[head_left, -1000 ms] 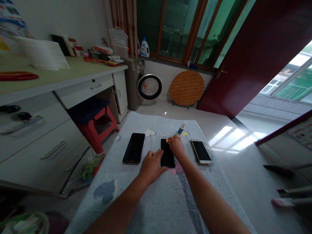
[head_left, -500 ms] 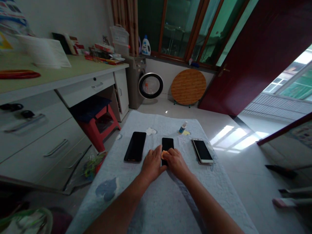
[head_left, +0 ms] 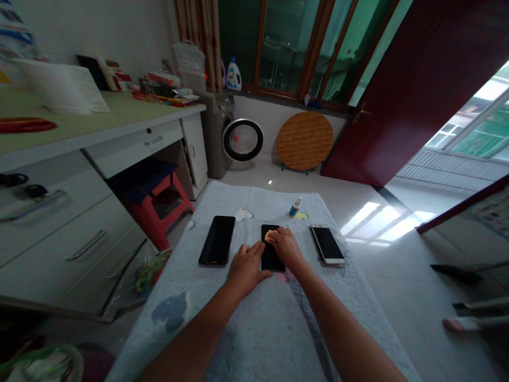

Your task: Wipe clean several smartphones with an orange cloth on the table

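A black smartphone [head_left: 272, 260] lies face up on the cloth-covered table in front of me. My left hand [head_left: 245, 266] rests along its left side, fingers stretched out against the edge and thumb spread near the lower end. In my right hand [head_left: 287, 246], closed fingers press a small orange cloth-like pad [head_left: 271, 235] onto the upper part of the screen. Whether the pad is cloth or sponge I cannot tell. Left of my hands lies a larger black phone or tablet [head_left: 217, 241]. On the right a white-framed phone [head_left: 331, 245] sits on top of another flat device.
A small spray bottle [head_left: 295, 208] stands behind the phones on the pale blue patterned tablecloth [head_left: 254, 339]. To the left are a red stool [head_left: 159, 212] and a desk with drawers [head_left: 91, 212]. Beyond are an open-doored washing machine [head_left: 218, 132] and a round wooden tabletop [head_left: 304, 140].
My right hand has slid the orange pad up the screen, away from me, uncovering the phone's lower part. My left hand stays at the phone's left edge. The view has shifted slightly.
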`<state>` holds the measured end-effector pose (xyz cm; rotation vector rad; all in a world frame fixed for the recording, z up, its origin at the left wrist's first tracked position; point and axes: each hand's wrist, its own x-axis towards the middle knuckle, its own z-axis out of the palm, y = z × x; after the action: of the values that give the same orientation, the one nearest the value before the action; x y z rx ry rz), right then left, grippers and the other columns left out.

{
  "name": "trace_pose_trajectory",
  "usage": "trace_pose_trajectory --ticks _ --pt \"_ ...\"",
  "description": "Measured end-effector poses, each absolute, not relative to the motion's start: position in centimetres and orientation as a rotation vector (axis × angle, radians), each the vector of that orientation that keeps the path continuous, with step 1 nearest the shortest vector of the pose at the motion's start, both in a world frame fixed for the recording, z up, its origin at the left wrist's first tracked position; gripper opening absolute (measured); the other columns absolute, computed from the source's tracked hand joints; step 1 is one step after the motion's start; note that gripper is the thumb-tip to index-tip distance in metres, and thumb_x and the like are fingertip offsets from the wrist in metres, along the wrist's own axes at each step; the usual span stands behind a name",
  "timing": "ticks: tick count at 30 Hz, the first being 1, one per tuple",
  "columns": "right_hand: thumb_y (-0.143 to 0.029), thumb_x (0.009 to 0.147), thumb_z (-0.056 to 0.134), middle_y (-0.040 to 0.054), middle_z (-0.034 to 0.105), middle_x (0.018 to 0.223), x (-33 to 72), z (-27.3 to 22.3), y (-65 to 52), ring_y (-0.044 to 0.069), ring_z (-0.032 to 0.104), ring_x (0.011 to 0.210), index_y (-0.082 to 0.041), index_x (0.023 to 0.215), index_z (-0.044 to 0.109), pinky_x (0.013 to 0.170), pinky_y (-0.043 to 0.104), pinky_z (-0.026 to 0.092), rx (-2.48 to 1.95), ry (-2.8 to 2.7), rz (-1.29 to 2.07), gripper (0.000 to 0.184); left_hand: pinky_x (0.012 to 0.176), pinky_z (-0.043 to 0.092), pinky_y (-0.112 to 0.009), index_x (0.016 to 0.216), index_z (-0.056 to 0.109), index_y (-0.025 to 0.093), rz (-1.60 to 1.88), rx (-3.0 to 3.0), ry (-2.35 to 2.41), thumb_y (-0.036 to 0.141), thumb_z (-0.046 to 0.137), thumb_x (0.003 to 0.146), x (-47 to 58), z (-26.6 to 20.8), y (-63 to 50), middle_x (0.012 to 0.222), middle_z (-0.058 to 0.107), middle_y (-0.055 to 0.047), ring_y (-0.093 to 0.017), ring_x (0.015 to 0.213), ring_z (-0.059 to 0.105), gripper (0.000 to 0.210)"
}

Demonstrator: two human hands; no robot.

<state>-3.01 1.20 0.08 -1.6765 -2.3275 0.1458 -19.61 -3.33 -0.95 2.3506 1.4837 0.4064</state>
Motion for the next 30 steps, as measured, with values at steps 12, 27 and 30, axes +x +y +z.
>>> trace_pose_trajectory --ticks 12,27,30 --pt "-0.028 0.095 0.047 0.0061 0.057 0.088 -2.7 0.1 1.6 0.016 0.051 0.084 -0.02 0.096 0.069 0.076 0.024 0.034 -1.892 -2.185 0.161 0.023 0.1 0.039 -0.04 0.139 0.041 0.02 0.395 2.336 1.51 0.044 0.063 0.078 -19.6 -0.5 -3.6 0.146 0.043 -0.004 -0.03 0.115 0.047 0.069" --pt "-0.014 0.085 0.054 0.0007 0.056 0.077 -0.2 2.7 -6.8 0.011 0.054 0.071 -0.018 0.078 0.068 0.067 0.022 0.037 -1.371 -2.245 0.801 0.017 0.1 0.039 -0.04 0.141 0.038 0.02 0.369 2.359 1.496 0.043 0.062 0.08 -19.6 -1.0 -3.4 0.147 0.043 -0.006 -0.029 0.12 0.047 0.069" --pt "-0.016 0.085 0.051 0.0039 0.059 0.086 0.3 1.2 -6.5 0.013 0.057 0.078 -0.019 0.084 0.069 0.073 0.024 0.042 -1.406 -2.062 0.711 0.018 0.102 0.038 -0.04 0.141 0.038 0.019 0.376 2.362 1.492 0.044 0.062 0.08 -19.6 -0.8 -3.4 0.146 0.043 -0.007 -0.029 0.121 0.047 0.07"
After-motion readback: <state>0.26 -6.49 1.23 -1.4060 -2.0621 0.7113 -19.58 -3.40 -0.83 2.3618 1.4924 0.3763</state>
